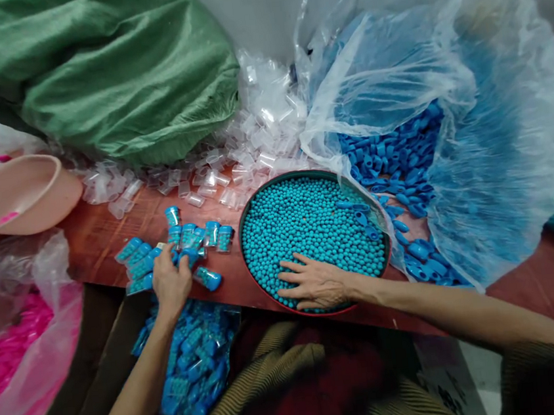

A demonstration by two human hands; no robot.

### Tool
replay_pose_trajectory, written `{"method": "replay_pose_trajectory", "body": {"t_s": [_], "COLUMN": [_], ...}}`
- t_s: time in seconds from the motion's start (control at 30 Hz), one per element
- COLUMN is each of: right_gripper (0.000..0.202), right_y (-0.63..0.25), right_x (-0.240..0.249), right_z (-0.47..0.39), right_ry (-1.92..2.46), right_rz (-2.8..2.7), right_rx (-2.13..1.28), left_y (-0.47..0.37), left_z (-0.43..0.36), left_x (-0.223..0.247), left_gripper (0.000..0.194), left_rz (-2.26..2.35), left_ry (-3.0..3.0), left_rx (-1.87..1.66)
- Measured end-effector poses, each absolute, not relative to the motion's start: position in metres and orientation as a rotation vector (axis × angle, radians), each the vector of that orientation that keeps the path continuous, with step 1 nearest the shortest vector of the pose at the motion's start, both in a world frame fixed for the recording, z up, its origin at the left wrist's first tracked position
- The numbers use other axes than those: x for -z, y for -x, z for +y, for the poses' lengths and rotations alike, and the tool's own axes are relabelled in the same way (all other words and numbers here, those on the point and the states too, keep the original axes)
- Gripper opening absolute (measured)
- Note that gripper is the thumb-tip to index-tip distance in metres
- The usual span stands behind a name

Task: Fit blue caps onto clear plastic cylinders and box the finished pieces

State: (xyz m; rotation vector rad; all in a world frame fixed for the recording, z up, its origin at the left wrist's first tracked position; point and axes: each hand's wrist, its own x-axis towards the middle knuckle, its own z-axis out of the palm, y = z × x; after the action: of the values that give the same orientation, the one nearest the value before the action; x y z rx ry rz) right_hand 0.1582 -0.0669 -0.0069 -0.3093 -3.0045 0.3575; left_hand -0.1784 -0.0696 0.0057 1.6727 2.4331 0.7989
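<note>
My right hand point(314, 283) lies palm down with spread fingers on turquoise beads point(299, 225). These fill a round basin point(246, 263) with a dark inner wall and red rim. Several blue caps point(365, 221) rest on the beads at the right. On the left, my left hand point(172, 281) has its thumb and fingers curled round a small clear container with a blue cap point(190, 255), partly hidden by the fingers. Around it lie several similar bead-filled containers point(139, 265), and another container point(208, 278) lies apart, just right of the hand.
Empty clear tubes point(262, 159) are heaped behind, beside a green cloth point(134, 70). A clear bag point(488, 145) spills blue caps point(399, 148) at right. At left are a pink basin point(57, 184) and a bag of pink pieces point(19, 347). Filled containers point(194, 361) lie below the table edge.
</note>
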Motion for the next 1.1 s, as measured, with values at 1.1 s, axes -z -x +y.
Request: {"method": "replay_pose_trajectory", "body": {"t_s": [1.1], "right_gripper": [0.044], "right_y": [-0.195], "right_x": [0.019], "right_z": [0.086], "right_ry": [1.479], "right_rz": [-2.422], "right_rx": [-0.535], "left_y": [-0.014], "left_z": [0.041], "left_x": [0.003], "left_gripper": [0.031], "left_rz": [1.587], "left_ry": [-2.107], "left_rx": [-1.134]}}
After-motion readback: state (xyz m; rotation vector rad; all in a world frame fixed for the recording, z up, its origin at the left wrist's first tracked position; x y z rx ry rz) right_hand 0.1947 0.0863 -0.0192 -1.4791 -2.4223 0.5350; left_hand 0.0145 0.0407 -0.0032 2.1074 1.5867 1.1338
